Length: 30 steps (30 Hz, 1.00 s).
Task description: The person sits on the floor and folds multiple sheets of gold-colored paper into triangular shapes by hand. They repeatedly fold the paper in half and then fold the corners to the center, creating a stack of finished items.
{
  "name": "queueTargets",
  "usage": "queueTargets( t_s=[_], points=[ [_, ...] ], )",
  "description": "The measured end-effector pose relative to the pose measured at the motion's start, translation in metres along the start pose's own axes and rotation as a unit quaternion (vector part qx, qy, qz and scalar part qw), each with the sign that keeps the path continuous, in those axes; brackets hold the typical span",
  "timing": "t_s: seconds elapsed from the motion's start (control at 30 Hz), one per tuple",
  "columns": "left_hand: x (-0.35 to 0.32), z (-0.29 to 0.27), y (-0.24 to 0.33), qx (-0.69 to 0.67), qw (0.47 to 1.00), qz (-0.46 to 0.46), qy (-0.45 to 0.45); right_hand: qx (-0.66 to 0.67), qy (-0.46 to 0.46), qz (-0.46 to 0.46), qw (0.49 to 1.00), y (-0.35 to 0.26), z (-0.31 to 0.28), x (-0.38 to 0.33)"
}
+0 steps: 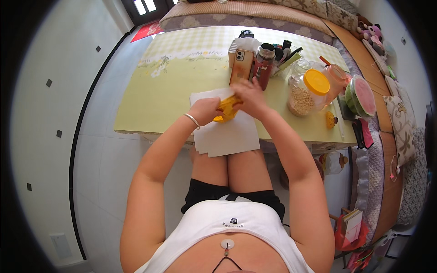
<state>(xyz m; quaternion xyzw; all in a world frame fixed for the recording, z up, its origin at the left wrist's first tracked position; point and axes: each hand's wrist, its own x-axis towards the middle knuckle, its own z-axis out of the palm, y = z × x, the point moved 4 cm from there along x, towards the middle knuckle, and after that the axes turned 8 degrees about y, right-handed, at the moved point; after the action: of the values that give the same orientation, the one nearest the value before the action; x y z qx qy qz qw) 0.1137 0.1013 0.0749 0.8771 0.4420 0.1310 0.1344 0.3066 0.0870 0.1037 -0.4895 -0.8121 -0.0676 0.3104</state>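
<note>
Over a stack of white paper sheets (226,136) at the table's near edge, I have a shiny orange-yellow piece (226,109), creased and folded; whether it is paper or plastic film I cannot make out. My left hand (205,110), with a bangle on the wrist, is closed on its left side. My right hand (251,98) is at its right side, thumb by the piece. The fingers of that hand are smeared by motion, so their grip is unclear. The sheets jut past the edge over my thighs.
Behind my hands stand a phone (241,65), a dark red bottle (264,68) and pens. To the right are a yellow-lidded jar (308,93), a pink container (334,82), a cut watermelon (361,96) and a small yellow object (331,119). A long couch (371,77) runs along the right.
</note>
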Motion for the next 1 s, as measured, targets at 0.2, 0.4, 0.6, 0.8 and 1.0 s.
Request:
queueTargets(
  t_s=[0.2,0.4,0.6,0.8,1.0],
  points=[
    [-0.023,-0.002,-0.012,-0.526,0.83,-0.183,0.007,0.5,0.138,0.318,0.794,0.018,0.016,-0.034],
    [-0.047,0.029,0.0,-0.613,0.768,-0.182,-0.023,0.787,-0.016,0.431,0.441,-0.046,0.045,-0.062],
    [-0.059,0.051,0.012,-0.486,0.859,-0.149,0.067,0.715,0.109,0.479,0.497,-0.055,0.052,-0.063],
    [-0.078,0.047,0.03,-0.413,0.896,-0.116,0.111,0.68,0.155,0.5,0.513,-0.055,0.053,-0.075],
    [-0.093,0.04,0.038,-0.388,0.907,-0.094,0.133,0.709,0.161,0.506,0.463,-0.066,0.044,-0.081]
  ],
)
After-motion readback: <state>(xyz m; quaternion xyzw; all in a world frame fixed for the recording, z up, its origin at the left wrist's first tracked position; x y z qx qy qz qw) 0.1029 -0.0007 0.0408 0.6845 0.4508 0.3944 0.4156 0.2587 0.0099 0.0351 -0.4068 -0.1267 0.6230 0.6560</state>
